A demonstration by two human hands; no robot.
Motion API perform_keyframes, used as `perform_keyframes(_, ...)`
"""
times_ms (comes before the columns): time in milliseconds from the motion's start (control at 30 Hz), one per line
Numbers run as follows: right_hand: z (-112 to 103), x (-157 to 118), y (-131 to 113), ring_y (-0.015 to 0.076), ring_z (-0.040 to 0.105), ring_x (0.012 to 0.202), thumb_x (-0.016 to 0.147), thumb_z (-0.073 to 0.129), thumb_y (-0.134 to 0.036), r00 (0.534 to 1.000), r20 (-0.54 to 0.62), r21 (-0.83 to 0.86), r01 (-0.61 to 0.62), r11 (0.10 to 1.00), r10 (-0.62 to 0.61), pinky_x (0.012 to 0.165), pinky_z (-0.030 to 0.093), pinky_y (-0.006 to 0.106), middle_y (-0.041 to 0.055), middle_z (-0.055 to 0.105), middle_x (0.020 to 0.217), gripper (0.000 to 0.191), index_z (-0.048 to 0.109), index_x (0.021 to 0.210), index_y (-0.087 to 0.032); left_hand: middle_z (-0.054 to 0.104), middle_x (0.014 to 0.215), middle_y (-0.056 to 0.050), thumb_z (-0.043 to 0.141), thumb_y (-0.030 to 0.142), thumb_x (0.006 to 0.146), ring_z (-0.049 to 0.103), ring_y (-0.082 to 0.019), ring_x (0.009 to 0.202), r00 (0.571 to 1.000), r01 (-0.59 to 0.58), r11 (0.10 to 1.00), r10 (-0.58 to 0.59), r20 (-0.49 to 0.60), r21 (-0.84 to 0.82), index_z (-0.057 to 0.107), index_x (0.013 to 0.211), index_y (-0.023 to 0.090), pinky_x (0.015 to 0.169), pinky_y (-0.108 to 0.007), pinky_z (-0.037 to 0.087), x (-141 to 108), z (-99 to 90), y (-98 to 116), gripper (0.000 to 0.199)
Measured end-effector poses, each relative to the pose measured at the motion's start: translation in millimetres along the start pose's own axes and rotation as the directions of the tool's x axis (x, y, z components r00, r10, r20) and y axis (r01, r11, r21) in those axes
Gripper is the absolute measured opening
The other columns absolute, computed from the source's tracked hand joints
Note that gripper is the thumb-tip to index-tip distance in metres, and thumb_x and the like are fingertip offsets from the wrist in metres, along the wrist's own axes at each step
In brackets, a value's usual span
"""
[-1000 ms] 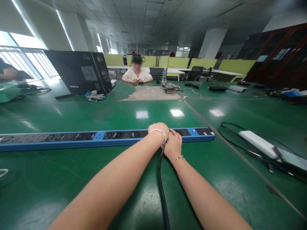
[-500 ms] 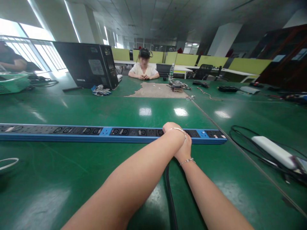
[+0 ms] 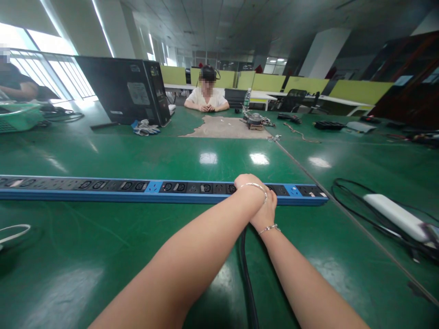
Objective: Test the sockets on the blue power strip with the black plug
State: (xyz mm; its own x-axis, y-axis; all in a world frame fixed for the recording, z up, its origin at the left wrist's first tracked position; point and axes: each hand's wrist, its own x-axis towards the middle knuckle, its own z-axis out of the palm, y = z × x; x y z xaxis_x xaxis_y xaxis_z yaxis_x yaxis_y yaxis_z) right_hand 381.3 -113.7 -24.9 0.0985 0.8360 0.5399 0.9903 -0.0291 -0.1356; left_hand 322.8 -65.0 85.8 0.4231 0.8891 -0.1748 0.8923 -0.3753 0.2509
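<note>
A long blue power strip (image 3: 192, 199) with black sockets lies across the green table. My left hand (image 3: 249, 183) rests over the strip right of centre, its fingers hidden behind its back. Crossed under it, my right hand (image 3: 268, 211) reaches the same spot from the right, and its fingers are mostly covered. A thick black cable (image 3: 247, 278) runs from beneath my hands toward the near edge. What the hands grip at the sockets cannot be seen.
A black computer case (image 3: 125, 91) and gloves (image 3: 146, 128) stand back left. A person (image 3: 206, 96) sits opposite. A white adapter (image 3: 394, 214) with black cables lies right. A green basket (image 3: 20, 117) is far left, beside another person (image 3: 17, 82).
The view has shifted slightly, so the strip and the table items appear a little further right. My crossed hands keep nearly the same pose over the strip.
</note>
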Motion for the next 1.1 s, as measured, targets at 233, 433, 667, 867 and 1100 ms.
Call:
perform_keyframes(233,-11,6,-9,0.0227,0.041,0.12,0.079,0.044,-0.024,0.998,-0.026,0.06,-0.055,0.997,0.057,0.102,0.023,0.04,0.0076,0.055,0.128,0.044,0.053,0.122,-0.017,0.066,0.105,-0.014,0.034,0.026,0.088,0.061,-0.021,0.101,0.975,-0.124,0.992,0.121,-0.184,-0.005,0.062,0.103,0.014,0.088,-0.034,0.047,-20,5.9,-46,0.034)
perform_keyframes(433,-11,6,-8,0.0223,0.041,0.121,0.077,0.046,-0.023,0.998,-0.011,0.071,-0.064,0.995,0.065,0.102,0.022,0.038,0.0063,0.054,0.129,0.044,0.054,0.121,-0.018,0.06,0.119,-0.005,0.05,0.023,0.078,0.055,-0.017,0.107,0.891,-0.386,0.919,0.35,-0.291,-0.077,0.052,0.12,0.021,0.096,-0.029,0.042,-19,29.8,-78,0.042)
perform_keyframes(667,-11,7,-9,0.0218,0.04,0.121,0.079,0.045,-0.022,0.996,-0.001,0.077,-0.088,0.993,0.088,0.103,0.022,0.038,0.0059,0.054,0.13,0.043,0.054,0.121,-0.017,0.064,0.112,-0.001,0.05,0.025,0.082,0.056,-0.017,0.104,0.865,-0.356,0.934,0.316,-0.39,-0.033,0.053,0.116,0.027,0.093,-0.032,0.043,-16,42.8,-74,0.034)
perform_keyframes(867,-12,8,-10,0.0222,0.041,0.121,0.079,0.046,-0.022,0.995,0.001,0.092,-0.095,0.991,0.096,0.102,0.024,0.039,0.0063,0.054,0.129,0.044,0.055,0.121,-0.019,0.063,0.112,-0.004,0.049,0.016,0.081,0.054,-0.017,0.105,0.826,-0.357,0.93,0.269,-0.496,-0.089,0.055,0.113,0.022,0.095,-0.032,0.041,-17,49.6,-67,0.033)
perform_keyframes(1100,-10,7,-8,0.0213,0.041,0.122,0.073,0.044,-0.014,0.996,-0.005,0.104,-0.093,0.99,0.094,0.103,0.024,0.041,0.0051,0.054,0.129,0.051,0.054,0.123,-0.019,0.063,0.113,-0.004,0.052,0.025,0.083,0.056,-0.017,0.106,0.763,-0.433,0.873,0.222,-0.607,-0.225,0.053,0.117,0.021,0.094,-0.03,0.042,-25,12.8,-79,0.034)
